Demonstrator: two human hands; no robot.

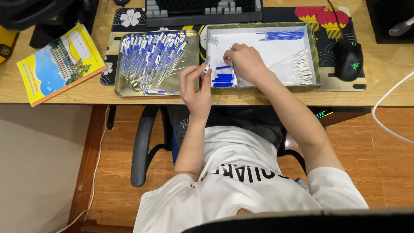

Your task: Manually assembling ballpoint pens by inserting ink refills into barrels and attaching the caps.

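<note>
Wooden desk (388,73) spans the top of view, light grain, evenly lit. Floor (379,159) at 4 o'clock is reddish-brown wood plank. Pale wall or panel (39,164) at 8 o'clock. Black chair armrest (142,146) sits just below the desk edge.

Left hand (195,84): raised, fingers (188,72) curled in a pinch.
Right hand (245,60): palm down, fingers bent, forearm stretched forward.
</note>
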